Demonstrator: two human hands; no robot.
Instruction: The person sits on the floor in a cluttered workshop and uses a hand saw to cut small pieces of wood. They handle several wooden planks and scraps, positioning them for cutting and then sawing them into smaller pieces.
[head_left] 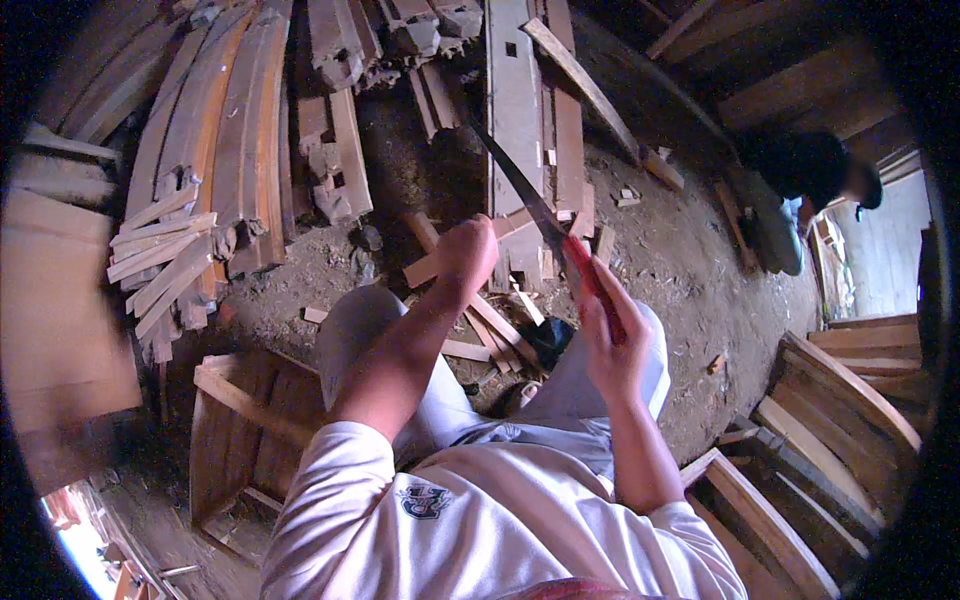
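While the left hand [468, 258] clasps wood [515, 222], a saw [548, 225] juts from the gripping right hand [610, 345].

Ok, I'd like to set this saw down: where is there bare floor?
Most room is on the dirt floor between the right knee, the boxes at lower right and the other person, with a few scraps on it. A smaller, littered patch lies between the left knee and the board stack. Between the knees, offcuts crowd it.
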